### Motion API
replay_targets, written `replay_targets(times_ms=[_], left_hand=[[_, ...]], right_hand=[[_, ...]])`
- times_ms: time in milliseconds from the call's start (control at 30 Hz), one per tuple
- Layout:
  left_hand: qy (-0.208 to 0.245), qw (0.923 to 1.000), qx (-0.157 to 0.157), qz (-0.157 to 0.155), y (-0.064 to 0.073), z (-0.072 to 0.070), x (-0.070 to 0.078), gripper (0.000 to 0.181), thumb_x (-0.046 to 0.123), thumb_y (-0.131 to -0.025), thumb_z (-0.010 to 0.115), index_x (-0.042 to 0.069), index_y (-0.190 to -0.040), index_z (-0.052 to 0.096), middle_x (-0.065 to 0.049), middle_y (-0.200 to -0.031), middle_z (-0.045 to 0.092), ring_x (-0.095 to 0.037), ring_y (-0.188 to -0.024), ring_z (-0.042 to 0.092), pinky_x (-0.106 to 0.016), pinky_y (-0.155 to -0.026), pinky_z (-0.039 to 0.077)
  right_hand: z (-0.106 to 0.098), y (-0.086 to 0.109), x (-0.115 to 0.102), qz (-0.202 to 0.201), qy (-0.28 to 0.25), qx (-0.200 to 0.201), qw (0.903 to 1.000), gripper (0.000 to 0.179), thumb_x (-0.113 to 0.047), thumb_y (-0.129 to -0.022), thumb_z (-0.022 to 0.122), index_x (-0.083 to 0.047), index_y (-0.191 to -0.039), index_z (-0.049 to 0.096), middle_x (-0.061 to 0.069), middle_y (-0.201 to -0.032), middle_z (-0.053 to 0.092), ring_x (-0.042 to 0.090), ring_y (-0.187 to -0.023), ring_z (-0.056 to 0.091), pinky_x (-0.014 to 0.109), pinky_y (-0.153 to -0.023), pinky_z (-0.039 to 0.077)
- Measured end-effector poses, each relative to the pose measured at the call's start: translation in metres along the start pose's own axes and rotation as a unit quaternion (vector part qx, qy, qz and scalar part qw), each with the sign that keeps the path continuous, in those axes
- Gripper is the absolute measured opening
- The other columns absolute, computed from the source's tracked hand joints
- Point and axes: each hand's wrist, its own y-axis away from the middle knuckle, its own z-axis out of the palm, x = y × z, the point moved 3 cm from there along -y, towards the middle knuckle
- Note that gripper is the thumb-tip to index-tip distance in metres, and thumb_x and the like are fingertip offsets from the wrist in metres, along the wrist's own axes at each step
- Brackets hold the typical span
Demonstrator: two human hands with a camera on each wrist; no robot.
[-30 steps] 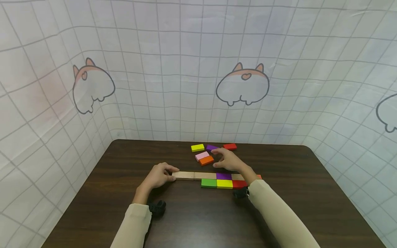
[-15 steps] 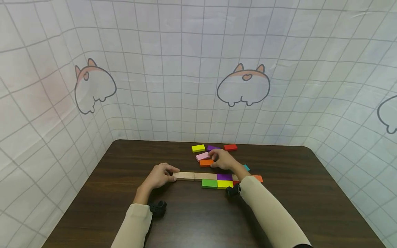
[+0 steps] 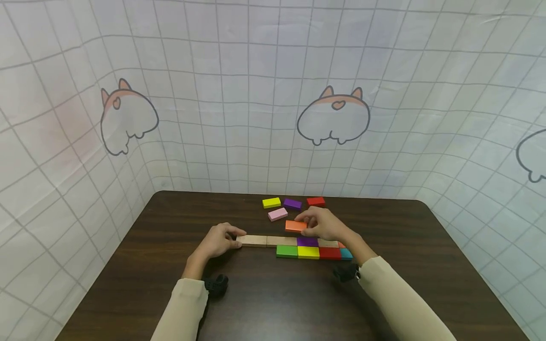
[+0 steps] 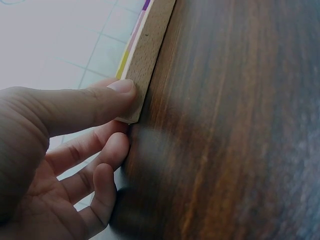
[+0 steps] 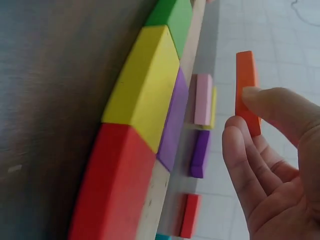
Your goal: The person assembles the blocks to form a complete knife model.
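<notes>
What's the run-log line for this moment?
left hand: pinches leftmost plain wooden rectangular block | right hand: pinches orange rectangular block | pink rectangular block: untouched, on brown wood-grain table

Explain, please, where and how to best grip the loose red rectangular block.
Probably pinch the loose red rectangular block across its long sides near its right end, coming from above and the right: it lies flat, and no block shows beside that end, while the loose purple rectangular block lies to its left.

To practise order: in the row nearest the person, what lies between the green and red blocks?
A yellow block; the head and right wrist views both show it.
</notes>
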Motion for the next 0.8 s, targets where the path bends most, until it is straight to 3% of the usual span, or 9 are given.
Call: replay_targets(times_ms=[167,400,800], left_hand=[[-0.004,1.0,0.002,0.0,0.0,-0.001,0.001,0.03,0.01,-0.088,0.081,0.018,-0.116,0.079,-0.006,-0.112,0.068,-0.021,-0.093,0.064,-0.042,-0.082,0.056],[-0.004,1.0,-0.001,-0.003,0.0,-0.001,0.0,0.03,0.011,-0.088,0.08,0.019,-0.117,0.079,-0.007,-0.114,0.068,-0.021,-0.094,0.064,-0.041,-0.081,0.056],[0.0,1.0,-0.004,-0.009,-0.002,0.0,-0.002,0.03,0.011,-0.088,0.08,0.02,-0.117,0.079,-0.006,-0.114,0.068,-0.02,-0.094,0.064,-0.04,-0.081,0.056]], right_hand=[[0.005,0.031,-0.002,-0.038,-0.019,-0.001,0.9991,0.033,-0.016,-0.09,0.079,-0.016,-0.123,0.073,0.001,-0.102,0.063,0.012,-0.082,0.063,0.027,-0.076,0.056],[0.028,0.06,0.0,-0.075,-0.018,-0.032,0.9965,0.032,-0.015,-0.09,0.079,-0.012,-0.121,0.073,0.002,-0.1,0.062,0.005,-0.078,0.064,0.023,-0.075,0.056],[0.05,0.062,-0.016,-0.059,0.007,-0.039,0.9974,0.025,-0.018,-0.09,0.08,-0.013,-0.114,0.075,0.001,-0.101,0.062,0.005,-0.078,0.059,0.021,-0.071,0.051]])
